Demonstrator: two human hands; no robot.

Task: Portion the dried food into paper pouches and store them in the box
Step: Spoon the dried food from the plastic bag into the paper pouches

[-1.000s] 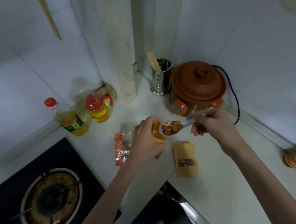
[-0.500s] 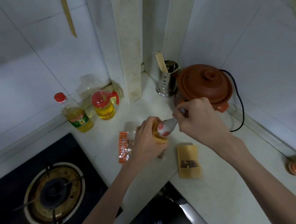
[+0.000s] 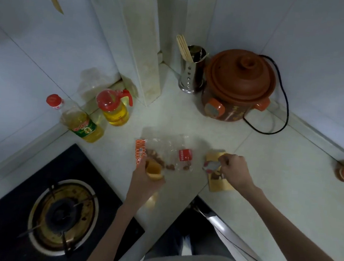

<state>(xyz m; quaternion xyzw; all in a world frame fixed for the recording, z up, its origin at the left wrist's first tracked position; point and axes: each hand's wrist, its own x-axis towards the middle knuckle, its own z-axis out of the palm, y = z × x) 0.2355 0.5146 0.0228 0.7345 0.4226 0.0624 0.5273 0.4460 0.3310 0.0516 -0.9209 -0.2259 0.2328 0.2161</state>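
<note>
— On the pale counter [image 3: 181, 197] by the stove, how far has the portioning got?

— Partway, I'd judge. One paper pouch [image 3: 153, 169] stands upright in the left hand [image 3: 145, 177], whose fingers are curled round it with the mouth open upward. I can't see inside it, so how full it is I cannot tell.

— And the other hand?

— The right hand [image 3: 235, 172] is well apart from the left, over a second paper pouch [image 3: 218, 183] lying flat on the counter. Its fingers are bent around something pale and red-marked, probably the spoon [image 3: 210, 166], but it is too blurred to be sure.

— Is that flat pouch done?

— It has a small window showing something dark, so it may be filled already. That's a guess.

— Where is the dried food?

— Brown pieces lie in the clear plastic bag [image 3: 164, 151] with the orange edge, spread on the counter between the two hands, just behind the held pouch. Only a few pieces are left in it.

— What remains?

— Closing the pouches and storing them. No box shows anywhere in view, so none of the storing looks done
</note>
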